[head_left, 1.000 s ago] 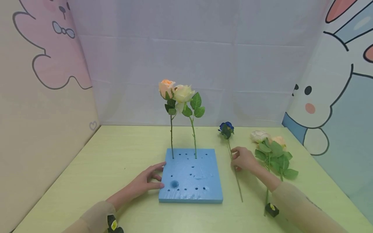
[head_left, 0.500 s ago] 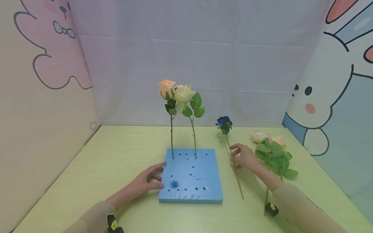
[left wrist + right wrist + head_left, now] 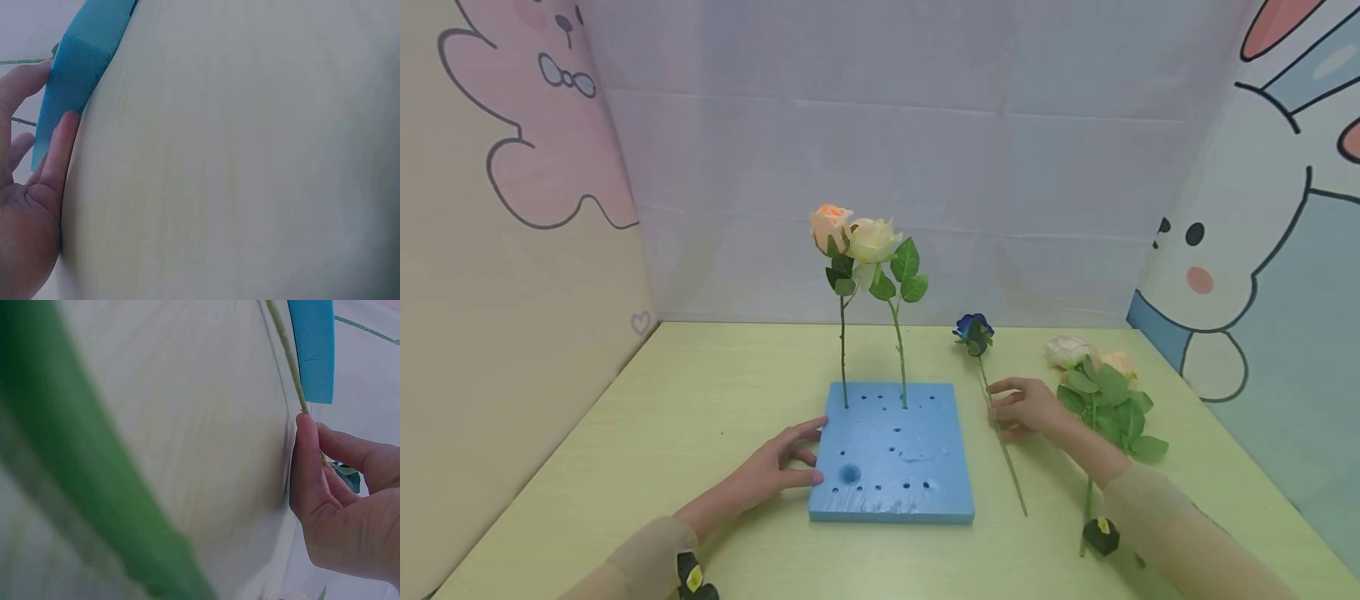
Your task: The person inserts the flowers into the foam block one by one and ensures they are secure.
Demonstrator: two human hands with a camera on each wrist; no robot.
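My right hand (image 3: 1028, 410) pinches the thin stem of a blue rose (image 3: 974, 332) between thumb and fingertips, to the right of a blue foam board (image 3: 925, 462). In the right wrist view the stem (image 3: 289, 353) runs up from the fingertips, close over the table. My left hand (image 3: 778, 461) rests against the board's left edge with its fingers spread; the left wrist view shows fingertips along the foam's side (image 3: 78, 65). A peach rose (image 3: 831, 229) and a cream rose (image 3: 874, 242) stand upright in holes near the board's back edge.
At the right lie a white rose (image 3: 1067, 351) and a peach one (image 3: 1117, 364) with green leaves (image 3: 1112, 400), partly under my right forearm. Several holes and one larger round dent mark the board. A pale curtain (image 3: 1037, 167) hangs behind the table (image 3: 700, 392).
My right hand has shifted slightly left with the blue rose. Its bloom rose a little, then came down again farther left. The left hand and board have stayed in place.
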